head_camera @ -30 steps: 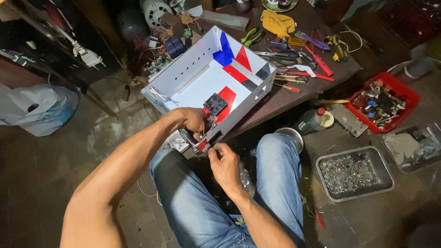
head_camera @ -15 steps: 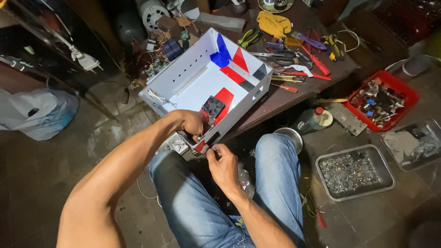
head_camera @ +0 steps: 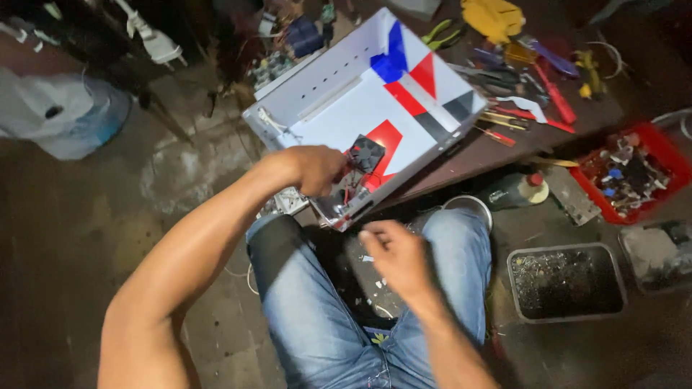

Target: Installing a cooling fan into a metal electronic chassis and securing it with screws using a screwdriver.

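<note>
A white metal case with red, blue and black shapes on it lies tilted over the edge of a low table, above my knees. My left hand grips the case's near corner, right beside a small black fan with red wires under it. My right hand hangs a little below the case over my lap, apart from it. It is blurred and its fingers are curled together; whether they pinch something small I cannot tell.
The dark wooden table carries several screwdrivers and pliers and a yellow glove. On the floor to the right are a red tray of parts, a grey tray of screws and a red-capped bottle. A white plastic bag lies at far left.
My right hand has dropped away from the case's corner toward my lap. My left hand has kept its hold on the corner by the fan.
</note>
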